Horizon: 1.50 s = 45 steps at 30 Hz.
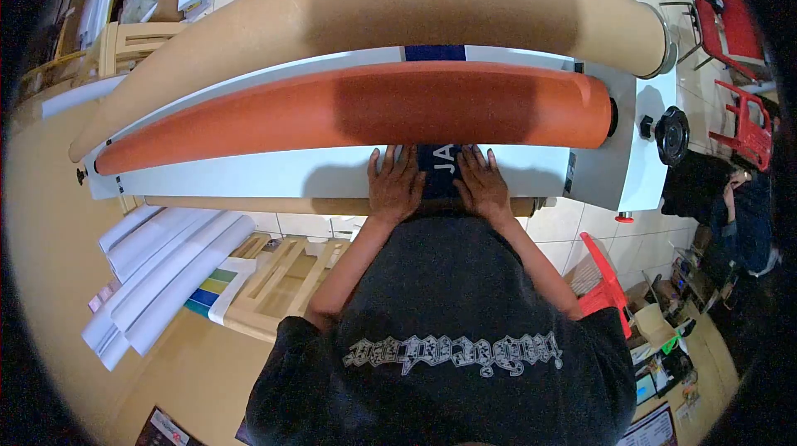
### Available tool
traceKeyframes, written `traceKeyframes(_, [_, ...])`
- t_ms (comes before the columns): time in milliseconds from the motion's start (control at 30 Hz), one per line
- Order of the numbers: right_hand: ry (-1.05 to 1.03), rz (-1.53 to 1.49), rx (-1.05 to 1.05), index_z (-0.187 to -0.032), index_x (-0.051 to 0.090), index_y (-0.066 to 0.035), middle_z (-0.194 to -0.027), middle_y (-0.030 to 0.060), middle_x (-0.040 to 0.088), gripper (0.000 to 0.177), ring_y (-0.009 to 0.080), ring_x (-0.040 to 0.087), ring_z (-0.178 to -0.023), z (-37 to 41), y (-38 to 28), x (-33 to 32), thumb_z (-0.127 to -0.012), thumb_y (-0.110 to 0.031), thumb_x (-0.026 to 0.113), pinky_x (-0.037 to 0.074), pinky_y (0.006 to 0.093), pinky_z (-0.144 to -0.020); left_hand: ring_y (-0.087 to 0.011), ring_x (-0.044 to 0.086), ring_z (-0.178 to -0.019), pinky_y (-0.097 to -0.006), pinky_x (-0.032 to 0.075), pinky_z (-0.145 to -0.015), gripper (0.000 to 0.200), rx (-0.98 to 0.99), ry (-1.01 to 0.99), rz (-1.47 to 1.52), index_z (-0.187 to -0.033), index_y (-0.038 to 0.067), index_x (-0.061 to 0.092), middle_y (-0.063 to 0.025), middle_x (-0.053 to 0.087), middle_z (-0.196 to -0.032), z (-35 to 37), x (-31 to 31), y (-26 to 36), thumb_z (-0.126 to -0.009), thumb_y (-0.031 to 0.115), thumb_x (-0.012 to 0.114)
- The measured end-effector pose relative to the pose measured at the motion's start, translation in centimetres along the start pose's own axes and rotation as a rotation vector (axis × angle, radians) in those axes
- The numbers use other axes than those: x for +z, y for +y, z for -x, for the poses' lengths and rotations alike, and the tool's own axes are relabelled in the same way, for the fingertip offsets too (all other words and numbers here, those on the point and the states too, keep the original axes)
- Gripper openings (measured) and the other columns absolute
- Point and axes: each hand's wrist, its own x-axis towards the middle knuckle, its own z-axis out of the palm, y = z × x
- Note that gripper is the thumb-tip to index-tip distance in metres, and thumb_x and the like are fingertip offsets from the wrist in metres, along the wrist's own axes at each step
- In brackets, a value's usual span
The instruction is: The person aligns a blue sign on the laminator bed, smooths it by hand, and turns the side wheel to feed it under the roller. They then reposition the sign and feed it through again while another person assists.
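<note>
A dark blue strip with white letters [440,170] lies on the white bed [315,170] of a roller machine and runs under the orange roller [465,104]. My left hand [395,184] rests flat at the strip's left edge, fingers stretched toward the roller. At its right edge lies my right hand [483,184], also flat with fingers apart. Both sets of fingertips are close to the front of the orange roller. Farther back, beyond the brown roll [448,2], the rest of the strip is partly hidden, though a dark blue piece [434,52] shows between the two rolls.
A black handwheel [672,135] and a red button [624,217] are on the machine's right end. White paper rolls [166,272] lie on a wooden rack [278,280] at left. Red chairs [604,276] stand at right, where another person [743,213] sits.
</note>
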Motion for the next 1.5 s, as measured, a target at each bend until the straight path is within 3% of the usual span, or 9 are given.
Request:
traceKeyframes(100, [-0.046, 0.088, 0.021, -0.141, 0.049, 0.000, -0.151, 0.0167, 0.043, 0.054, 0.0344, 0.038, -0.141, -0.4, -0.4, -0.2, -0.097, -0.029, 0.057, 0.025, 0.0530, -0.118, -0.0286, 0.037, -0.140, -0.0519, 0.017, -0.118, 0.057, -0.018, -0.077, -0.063, -0.142, 0.004, 0.050, -0.0100, 0.050, -0.145, -0.1, 0.1, 0.1, -0.095, 0.036, 0.053])
traceKeyframes(233, [-0.107, 0.116, 0.053, -0.142, 0.047, 0.000, -0.151, 0.0164, 0.043, 0.055, 0.0344, 0.038, -0.141, -0.8, -1.0, -0.8, -0.097, -0.031, 0.056, 0.023, 0.0528, -0.119, -0.0276, 0.034, -0.142, -0.0517, 0.016, -0.118, 0.057, -0.024, -0.098, -0.116, -0.143, 0.005, 0.049, -0.0090, 0.049, -0.147, 0.0, 0.1, 0.2, -0.095, 0.036, 0.053])
traceKeyframes(500, [0.009, 0.096, 0.023, -0.143, 0.047, -0.003, -0.152, 0.0149, 0.043, 0.054, 0.0327, 0.037, -0.142, -0.6, -0.8, -0.6, -0.098, -0.031, 0.055, 0.022, 0.0511, -0.120, -0.0275, 0.032, -0.143, -0.0514, 0.015, -0.119, 0.057, -0.013, -0.091, -0.063, -0.143, 0.004, 0.049, -0.0110, 0.048, -0.147, 0.0, -0.1, 0.2, -0.095, 0.035, 0.052])
traceKeyframes(833, [-0.011, 0.220, 0.023, -0.146, 0.044, -0.006, -0.154, 0.0114, 0.041, 0.057, 0.0295, 0.031, -0.145, -0.7, -1.0, -0.4, -0.098, -0.035, 0.052, 0.020, 0.0514, -0.120, -0.0282, 0.033, -0.143, -0.0516, 0.015, -0.119, 0.057, -0.007, -0.092, -0.108, -0.145, 0.002, 0.045, -0.0123, 0.047, -0.147, 0.0, 0.1, 0.3, -0.095, 0.030, 0.051])
traceKeyframes(1100, [0.025, 0.189, 0.016, -0.143, 0.048, -0.004, -0.151, 0.0116, 0.044, 0.054, 0.0291, 0.036, -0.143, -0.6, -1.0, -0.4, -0.096, -0.030, 0.056, 0.023, 0.0499, -0.120, -0.0265, 0.032, -0.144, -0.0511, 0.014, -0.119, 0.058, -0.016, -0.055, -0.038, -0.146, 0.002, 0.044, -0.0126, 0.047, -0.148, -0.2, -0.1, 0.2, -0.096, 0.031, 0.050])
traceKeyframes(1433, [-0.032, 0.202, 0.034, -0.142, 0.049, -0.004, -0.149, 0.0123, 0.046, 0.051, 0.0304, 0.039, -0.140, -0.9, -1.3, -0.8, -0.098, -0.030, 0.053, 0.025, 0.0499, -0.118, -0.0255, 0.032, -0.144, -0.0508, 0.014, -0.119, 0.058, -0.055, -0.161, -0.101, -0.148, 0.005, 0.043, -0.0117, 0.041, -0.153, -0.2, 0.0, 0.2, -0.095, 0.029, 0.050])
traceKeyframes(1500, [0.044, 0.188, 0.019, -0.143, 0.048, -0.005, -0.148, 0.0124, 0.047, 0.052, 0.0304, 0.040, -0.140, -0.9, -1.5, -1.2, -0.098, -0.031, 0.052, 0.025, 0.0500, -0.118, -0.0255, 0.032, -0.144, -0.0508, 0.015, -0.119, 0.058, -0.059, -0.155, -0.104, -0.148, 0.006, 0.042, -0.0117, 0.042, -0.153, -0.1, 0.3, 0.0, -0.096, 0.029, 0.050])
